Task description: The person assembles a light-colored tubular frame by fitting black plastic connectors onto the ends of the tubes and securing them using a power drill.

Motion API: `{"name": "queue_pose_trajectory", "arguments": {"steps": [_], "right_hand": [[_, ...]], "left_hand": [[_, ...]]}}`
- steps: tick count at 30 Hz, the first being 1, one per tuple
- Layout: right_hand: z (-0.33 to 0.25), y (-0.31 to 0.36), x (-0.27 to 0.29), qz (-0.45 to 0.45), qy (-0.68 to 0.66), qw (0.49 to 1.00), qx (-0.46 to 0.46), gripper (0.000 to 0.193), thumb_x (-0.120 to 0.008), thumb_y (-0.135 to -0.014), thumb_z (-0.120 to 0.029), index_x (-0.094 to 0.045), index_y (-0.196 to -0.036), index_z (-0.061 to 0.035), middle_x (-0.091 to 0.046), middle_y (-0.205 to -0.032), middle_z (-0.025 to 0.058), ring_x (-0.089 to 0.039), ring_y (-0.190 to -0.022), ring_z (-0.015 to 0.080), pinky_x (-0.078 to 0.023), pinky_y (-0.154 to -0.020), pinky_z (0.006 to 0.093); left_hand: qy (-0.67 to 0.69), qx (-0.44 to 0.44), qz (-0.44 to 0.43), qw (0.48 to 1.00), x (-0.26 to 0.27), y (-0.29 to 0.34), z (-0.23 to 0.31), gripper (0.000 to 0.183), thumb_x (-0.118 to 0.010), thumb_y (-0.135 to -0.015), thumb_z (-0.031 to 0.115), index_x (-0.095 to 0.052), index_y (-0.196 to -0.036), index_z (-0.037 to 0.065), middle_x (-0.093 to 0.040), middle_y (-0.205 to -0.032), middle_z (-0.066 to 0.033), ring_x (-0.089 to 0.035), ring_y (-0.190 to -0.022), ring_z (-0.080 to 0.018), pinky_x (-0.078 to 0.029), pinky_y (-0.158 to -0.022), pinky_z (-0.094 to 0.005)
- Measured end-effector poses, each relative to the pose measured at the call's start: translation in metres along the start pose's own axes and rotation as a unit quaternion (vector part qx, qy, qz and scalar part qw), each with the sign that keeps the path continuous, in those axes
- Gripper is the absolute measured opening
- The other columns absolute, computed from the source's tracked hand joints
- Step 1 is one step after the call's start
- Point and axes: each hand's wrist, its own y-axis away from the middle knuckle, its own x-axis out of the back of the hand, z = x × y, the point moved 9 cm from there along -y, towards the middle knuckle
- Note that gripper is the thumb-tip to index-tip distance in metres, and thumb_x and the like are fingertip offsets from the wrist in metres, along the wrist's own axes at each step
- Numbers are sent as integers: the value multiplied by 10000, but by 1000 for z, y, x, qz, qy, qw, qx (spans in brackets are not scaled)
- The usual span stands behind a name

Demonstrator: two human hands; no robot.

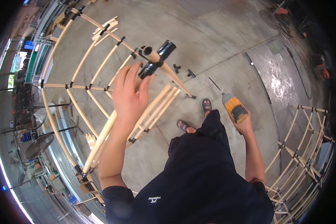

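Note:
My left hand is closed round the near end of a glossy black pipe joint, where a beige pipe runs back toward me under the wrist. An upright beige pipe passes through the joint, its hollow top facing up and its foot in a black fitting on the floor. My right hand grips a yellow and black power drill low on the right, well apart from the joint. The drill's long thin bit points up and left.
A framework of beige pipes stands on the left; another rack is at right. Loose black joints lie on the concrete floor beyond my sandalled feet. A fan stands at far left, and a metal sheet lies at right.

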Motion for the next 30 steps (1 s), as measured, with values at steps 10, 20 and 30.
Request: {"name": "queue_pose_trajectory", "arguments": {"steps": [10,20,30], "right_hand": [[163,-136,-43,-71,88,983,-144,378,-765,-822,-258,-694,-1044,39,-706,-934,286,-687,-961,445,-543,-775,464],[477,-401,-253,-156,251,952,-73,722,-737,-809,-58,-379,-1434,-12,-598,-1258,283,-590,-1154,475,-504,-970,503],[610,-465,-381,-104,419,902,-20,531,-639,-847,-75,-501,-1358,-37,-566,-1277,241,-563,-1181,406,-467,-1002,505]], "left_hand": [[224,239,-254,910,-216,177,5,157,-718,-872,126,-702,-1005,45,-704,-945,-127,-682,-830,-313,-532,-737,-393],[148,489,-378,772,-628,403,-176,326,-702,-926,217,-639,-1178,19,-714,-1007,-157,-681,-817,-268,-538,-768,-363],[145,276,-151,938,-822,407,-273,360,-729,-929,210,-635,-1214,10,-714,-1094,-168,-698,-970,-307,-542,-837,-397]]}}
